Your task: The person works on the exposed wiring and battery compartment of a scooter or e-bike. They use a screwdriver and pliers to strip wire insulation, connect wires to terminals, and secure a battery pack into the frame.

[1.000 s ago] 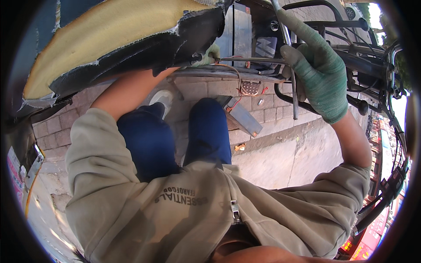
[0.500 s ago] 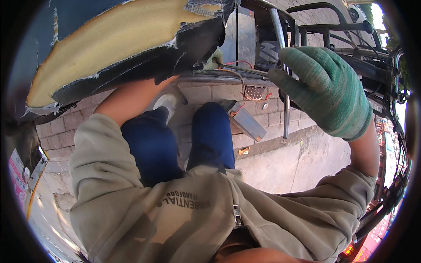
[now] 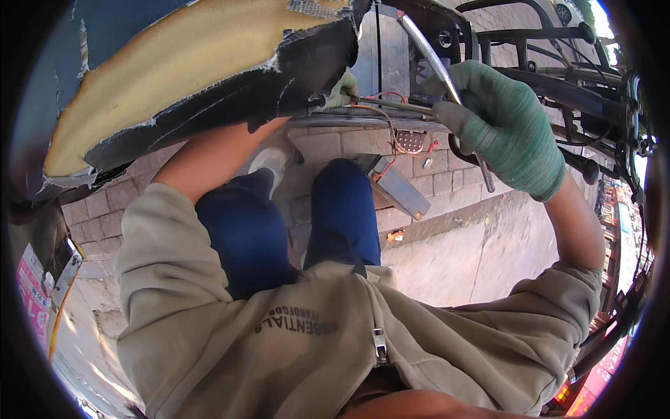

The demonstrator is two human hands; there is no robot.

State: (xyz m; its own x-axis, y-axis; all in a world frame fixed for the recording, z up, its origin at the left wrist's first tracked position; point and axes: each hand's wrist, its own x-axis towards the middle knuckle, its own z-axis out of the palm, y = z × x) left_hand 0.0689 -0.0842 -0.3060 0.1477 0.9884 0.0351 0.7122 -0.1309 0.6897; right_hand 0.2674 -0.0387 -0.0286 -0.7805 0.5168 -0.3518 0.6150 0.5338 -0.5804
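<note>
My right hand (image 3: 513, 129), in a green knit glove, is closed around the middle of a metal T-handle wrench (image 3: 427, 47). The crossbar slants, its upper end to the left and its lower end sticking out below the fist. From the fist the thin shaft runs left toward my left hand (image 3: 340, 92). That hand, also gloved, is mostly hidden under a torn seat (image 3: 181, 77) with bare yellow foam; its fingertips are at the shaft's far end, and their grip is unclear. Red wires (image 3: 391, 119) hang beside the shaft.
Grey battery blocks (image 3: 392, 49) sit in the vehicle's frame beyond my hands. Another grey block with a red wire (image 3: 401, 194) lies on the paving (image 3: 321, 148) by my knee. Black metal tubes (image 3: 537, 33) and cables crowd the right side. A brown perforated piece (image 3: 410, 142) hangs or lies near the wires.
The crossbar has turned: its upper end swung left and its lower end right. My right hand has shifted slightly left and up with it. My left hand stays about where it was.
</note>
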